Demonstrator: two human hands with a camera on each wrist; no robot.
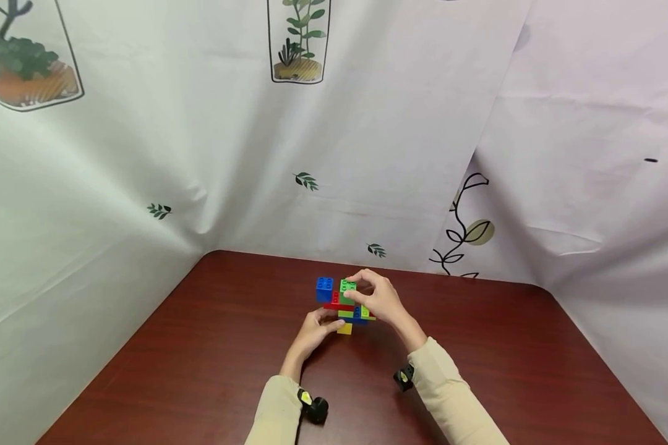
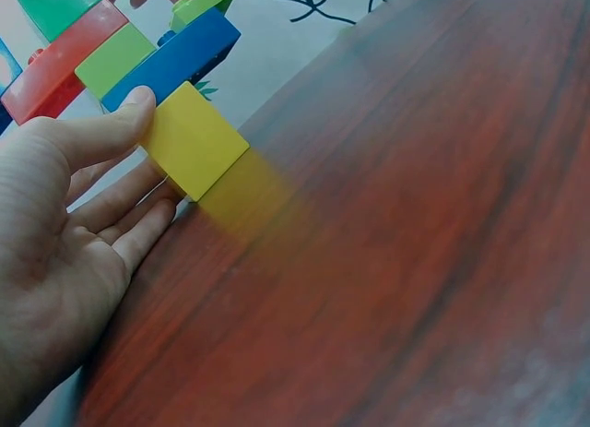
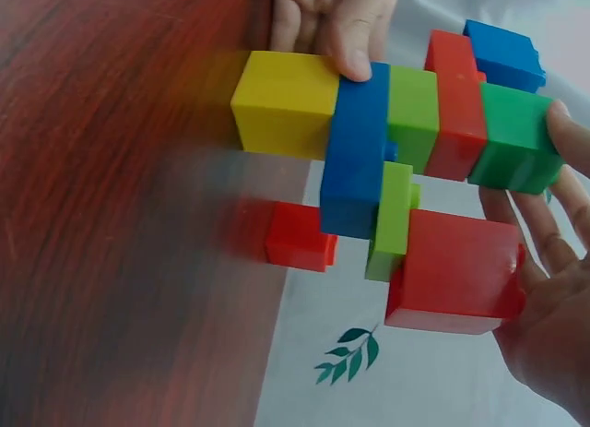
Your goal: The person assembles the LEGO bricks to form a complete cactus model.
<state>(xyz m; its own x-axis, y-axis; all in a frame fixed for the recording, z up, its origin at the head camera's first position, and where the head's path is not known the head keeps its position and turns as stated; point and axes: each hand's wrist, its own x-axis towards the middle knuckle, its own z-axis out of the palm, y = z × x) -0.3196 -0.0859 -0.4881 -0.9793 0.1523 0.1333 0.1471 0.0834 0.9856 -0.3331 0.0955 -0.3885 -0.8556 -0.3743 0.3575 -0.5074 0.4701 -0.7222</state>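
A stack of toy building bricks stands on the table, with a yellow brick (image 3: 284,104) at its base. Above that come a long blue brick (image 3: 355,160), a lime brick (image 3: 412,118) and a long red brick (image 3: 456,109). My left hand (image 1: 312,334) grips the stack low down, its thumb against the blue brick by the yellow one. On top, my right hand (image 1: 380,298) pinches a green brick (image 1: 347,292) between thumb and fingers. Beside it on the red brick sits a blue block (image 1: 325,288). A thin lime brick (image 3: 391,219) and a big red brick (image 3: 456,268) form a side branch.
Beyond the stack, a small red brick (image 3: 297,235) shows in the right wrist view; the head view hides it. The dark red-brown table (image 1: 211,352) meets a white patterned cloth (image 1: 245,204) at its back and sides.
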